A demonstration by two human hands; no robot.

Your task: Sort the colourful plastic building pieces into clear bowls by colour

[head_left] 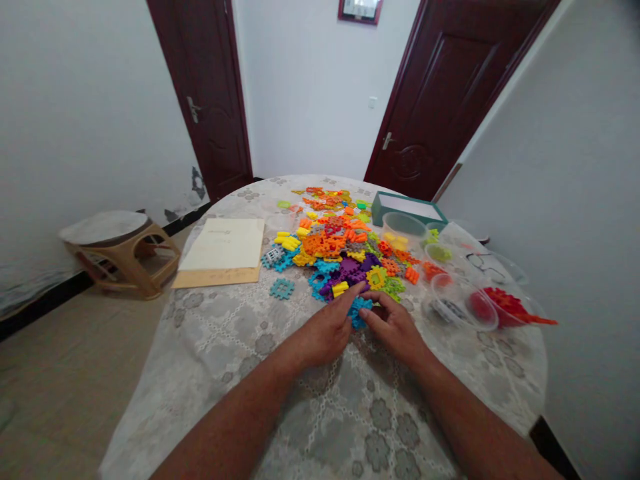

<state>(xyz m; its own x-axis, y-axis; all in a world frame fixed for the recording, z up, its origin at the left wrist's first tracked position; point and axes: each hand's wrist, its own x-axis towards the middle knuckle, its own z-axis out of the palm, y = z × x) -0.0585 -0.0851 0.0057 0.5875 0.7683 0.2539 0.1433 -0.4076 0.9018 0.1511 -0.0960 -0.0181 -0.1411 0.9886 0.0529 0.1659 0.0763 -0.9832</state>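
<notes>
Two bare hands meet over the table (210, 387), short of the big heap, and between them is a blue toothed shape (359, 312); whether it is one piece or several joined, I can't tell from here. The left hand (325, 331) has its fingers closed on the shape's left side, index stretched along the top. The right hand (399, 328) pinches the other side, thumb on the front and forefinger curled over.

Just beyond lies one heap of coloured pieces (327, 245), running back toward the table's far edge, too jumbled to count. One teal square (282, 289) sits apart from it, on the left. Toward the table's left edge lies one cream pad (225, 243), with one brown sheet (215, 277) showing under its near side.

By the far right edge stands one green box (380, 208). Along the right edge I make out at least four clear tubs (417, 232); one holds yellow pieces (396, 241), another red pieces (505, 303). One pair of glasses (484, 265) lies among them. One stool (117, 250) stands on the floor, off the table's left side.
</notes>
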